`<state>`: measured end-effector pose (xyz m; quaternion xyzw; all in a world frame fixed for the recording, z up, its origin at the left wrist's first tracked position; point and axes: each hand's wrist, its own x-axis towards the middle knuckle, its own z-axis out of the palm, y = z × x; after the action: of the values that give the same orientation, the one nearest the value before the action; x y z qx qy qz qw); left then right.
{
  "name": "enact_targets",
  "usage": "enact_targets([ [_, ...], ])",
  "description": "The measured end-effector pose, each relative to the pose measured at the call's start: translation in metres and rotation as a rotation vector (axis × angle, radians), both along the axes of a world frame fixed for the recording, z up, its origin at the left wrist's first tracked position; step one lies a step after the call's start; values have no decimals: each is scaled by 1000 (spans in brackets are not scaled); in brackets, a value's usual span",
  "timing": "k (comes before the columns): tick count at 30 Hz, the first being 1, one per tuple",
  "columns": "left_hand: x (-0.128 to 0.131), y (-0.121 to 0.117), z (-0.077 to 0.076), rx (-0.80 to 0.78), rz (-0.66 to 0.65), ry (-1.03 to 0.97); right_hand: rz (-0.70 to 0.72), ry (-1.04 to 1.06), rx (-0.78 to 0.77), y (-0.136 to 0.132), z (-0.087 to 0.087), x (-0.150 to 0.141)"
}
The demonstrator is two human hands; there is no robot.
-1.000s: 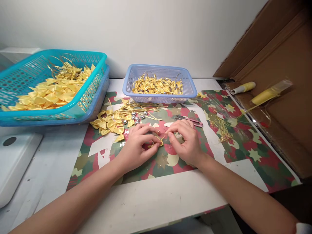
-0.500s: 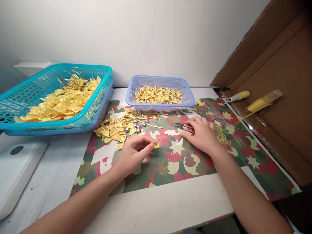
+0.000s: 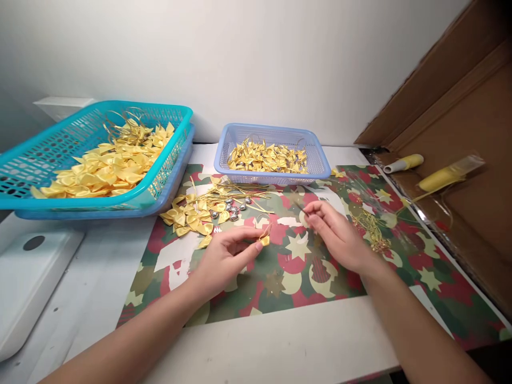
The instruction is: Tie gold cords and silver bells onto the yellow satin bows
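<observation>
My left hand [image 3: 236, 253] pinches a small yellow ribbon bow [image 3: 265, 241] between thumb and fingers; a thin gold loop stands up from it. To the right, my right hand [image 3: 334, 232] is closed on thread snips [image 3: 302, 208], whose blurred dark blades point up and left. The handles are mostly hidden by the fingers. Beyond my left hand lie a pile of yellow ribbon bows [image 3: 186, 216], several silver jingle bells [image 3: 234, 209] and a bundle of gold wires [image 3: 256, 191] on the patterned sheet [image 3: 248, 290].
A turquoise basket [image 3: 100, 201] heaped with bows stands at the left, above a white device [image 3: 38, 277]. A blue basket [image 3: 276, 175] of finished-looking bows sits at the back. Gold cords [image 3: 370, 229] lie at right, near two yellow rolls [image 3: 444, 176] by the cardboard wall [image 3: 452, 90].
My right hand has picked the thread snips up off the sheet and turned them upward. My left hand keeps its bow, now tilted up more. The whole view has shifted slightly.
</observation>
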<state>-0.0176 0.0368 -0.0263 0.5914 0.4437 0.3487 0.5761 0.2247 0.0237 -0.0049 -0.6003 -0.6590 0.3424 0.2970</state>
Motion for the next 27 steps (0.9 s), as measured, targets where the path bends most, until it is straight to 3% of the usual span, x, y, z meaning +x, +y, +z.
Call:
enact_targets([
  [3, 1, -2, -4, 69, -21, 19, 207, 29, -120, -14, 15, -14],
  [6, 2, -3, -6, 123, -41, 43, 294, -32, -189, -21, 22, -24],
  [14, 3, -4, -5, 173, -42, 104, 270, -248, -80, -21, 18, -29],
  [27, 4, -4, -6, 169, -84, 101, 256, -214, 9, -20, 4, -36],
])
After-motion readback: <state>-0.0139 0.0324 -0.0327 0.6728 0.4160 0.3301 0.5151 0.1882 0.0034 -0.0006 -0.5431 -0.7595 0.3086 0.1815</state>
